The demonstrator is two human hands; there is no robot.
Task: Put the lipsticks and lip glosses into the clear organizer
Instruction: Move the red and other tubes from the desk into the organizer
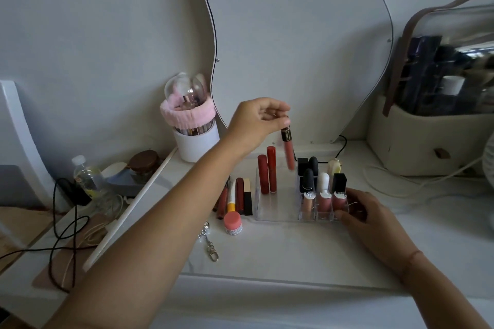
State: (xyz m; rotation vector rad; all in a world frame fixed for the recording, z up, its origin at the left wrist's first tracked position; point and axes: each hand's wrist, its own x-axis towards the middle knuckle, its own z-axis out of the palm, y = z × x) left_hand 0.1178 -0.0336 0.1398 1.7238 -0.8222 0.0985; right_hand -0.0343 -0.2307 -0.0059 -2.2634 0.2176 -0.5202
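Observation:
My left hand (256, 120) pinches a pink-brown lip gloss (288, 152) by its black cap, and the tube hangs upright above the clear organizer (278, 211). My right hand (366, 211) grips the organizer's right end, fingers curled round its corner. Two red tubes (267, 176) stand in the organizer's wide left section. Several lipsticks and glosses (323, 189) fill its small right compartments. To the left of the organizer, several loose tubes (238, 197) lie on the white table.
A small pink-lidded jar (233, 223) and a key clip (211, 248) lie in front of the loose tubes. A white brush holder with a pink band (192, 136) stands behind. A wavy mirror (294, 48) leans on the wall, and a beige cosmetic case (427, 136) sits at the right.

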